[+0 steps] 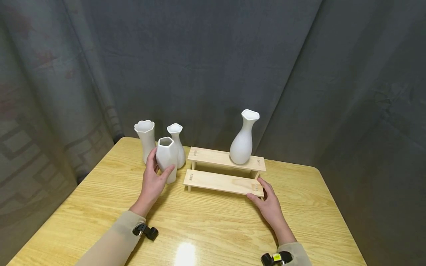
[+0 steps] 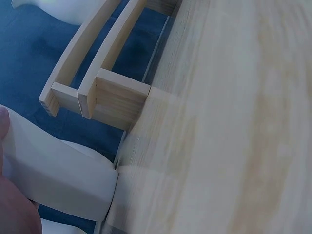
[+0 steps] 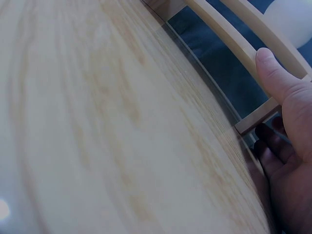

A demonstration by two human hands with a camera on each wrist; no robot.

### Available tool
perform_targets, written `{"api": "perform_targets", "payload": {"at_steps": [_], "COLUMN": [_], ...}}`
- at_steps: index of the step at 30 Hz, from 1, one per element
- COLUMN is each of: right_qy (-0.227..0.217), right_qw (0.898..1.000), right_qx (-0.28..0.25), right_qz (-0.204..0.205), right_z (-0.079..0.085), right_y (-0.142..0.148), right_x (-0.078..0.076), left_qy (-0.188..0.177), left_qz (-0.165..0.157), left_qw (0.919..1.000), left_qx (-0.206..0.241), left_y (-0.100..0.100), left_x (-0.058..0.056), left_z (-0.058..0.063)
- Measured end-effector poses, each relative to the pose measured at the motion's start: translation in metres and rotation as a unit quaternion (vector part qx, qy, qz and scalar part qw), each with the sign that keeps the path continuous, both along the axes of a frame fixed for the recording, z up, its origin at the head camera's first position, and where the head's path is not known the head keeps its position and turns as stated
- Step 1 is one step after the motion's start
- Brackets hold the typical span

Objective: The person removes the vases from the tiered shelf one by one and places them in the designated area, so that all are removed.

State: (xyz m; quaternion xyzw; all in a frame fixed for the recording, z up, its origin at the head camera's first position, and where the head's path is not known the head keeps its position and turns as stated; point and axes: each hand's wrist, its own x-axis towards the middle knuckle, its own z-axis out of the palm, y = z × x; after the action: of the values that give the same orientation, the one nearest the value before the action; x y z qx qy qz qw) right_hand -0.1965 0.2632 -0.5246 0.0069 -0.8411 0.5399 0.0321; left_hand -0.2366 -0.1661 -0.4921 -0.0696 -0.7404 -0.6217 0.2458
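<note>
The faceted vase (image 1: 168,157) is gripped upright by the left hand (image 1: 154,183), in front of a scalloped vase (image 1: 148,142) and a slim-necked vase (image 1: 181,149), left of the two-tier wooden stand (image 1: 209,156). The stand's lower shelf (image 1: 219,181) is held at its right end by the right hand (image 1: 269,205); a bulbous vase (image 1: 242,146) is borne on the upper shelf.

No words or numbers can be read. Little yellow label (image 1: 276,257) on black wrist gear (image 1: 267,259) at right sleeve (image 1: 299,255), over near part of tabletop (image 1: 213,229); dark marks on it, too small to read. Small grey marks (image 1: 191,177) at left and right ends of wooden stand (image 1: 216,181), toward far edge of tabletop; cannot tell if letters.
</note>
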Motion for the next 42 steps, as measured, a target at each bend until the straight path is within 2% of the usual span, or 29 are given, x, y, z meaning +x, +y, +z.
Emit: {"api": "perform_targets", "payload": {"at_steps": [25, 28, 34, 42], "right_qy": [-0.006, -0.006, -0.007, -0.008], "right_qw": [1.000, 1.000, 1.000, 1.000], "right_qx": [0.000, -0.003, -0.004, 0.002], "right_qz": [-0.003, -0.003, -0.003, -0.005], "right_z": [0.001, 0.002, 0.002, 0.000], "right_y": [-0.001, -0.002, -0.001, -0.001], "right_x": [0.001, 0.001, 0.001, 0.000], "left_qy": [-0.005, 0.002, 0.046, 0.086], "left_qz": [-0.007, 0.000, 0.031, 0.070], "left_qw": [1.0000, 1.0000, 0.9981, 0.9902], "left_qx": [0.005, -0.002, -0.026, -0.086], "left_y": [-0.002, -0.003, -0.006, -0.006], "left_x": [0.000, 0.000, 0.001, 0.008], "left_z": [0.002, 0.006, 0.023, 0.048]}}
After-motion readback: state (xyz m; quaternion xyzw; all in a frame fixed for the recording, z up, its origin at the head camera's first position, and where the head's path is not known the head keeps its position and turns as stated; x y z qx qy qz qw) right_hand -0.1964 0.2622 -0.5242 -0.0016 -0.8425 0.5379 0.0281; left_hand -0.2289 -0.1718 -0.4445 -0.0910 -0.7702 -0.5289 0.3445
